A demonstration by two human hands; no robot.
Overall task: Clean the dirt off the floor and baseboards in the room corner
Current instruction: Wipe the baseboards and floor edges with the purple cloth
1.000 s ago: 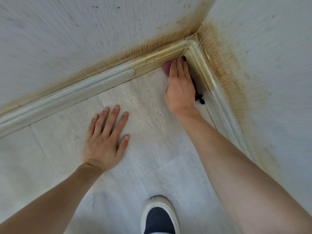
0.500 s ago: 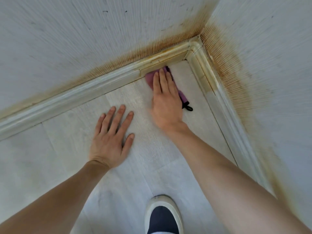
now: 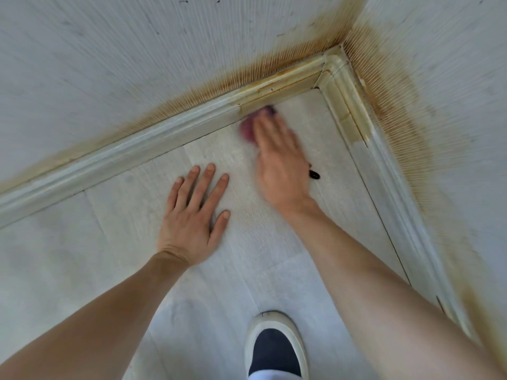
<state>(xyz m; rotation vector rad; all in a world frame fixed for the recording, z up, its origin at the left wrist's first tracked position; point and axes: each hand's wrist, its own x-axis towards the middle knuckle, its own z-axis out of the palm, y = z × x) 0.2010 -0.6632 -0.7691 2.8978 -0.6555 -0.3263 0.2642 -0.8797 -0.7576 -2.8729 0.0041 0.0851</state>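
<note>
Pale woodgrain floor (image 3: 288,242), crumpled pink cloth (image 3: 247,128)

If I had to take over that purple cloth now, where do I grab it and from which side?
Probably at the bare purple edge of the cloth, which shows left of the right hand beside the back baseboard. Come from above and the left: the rest lies flat on the floor under straight fingers. The black loop behind the hand is a second spot.
</note>
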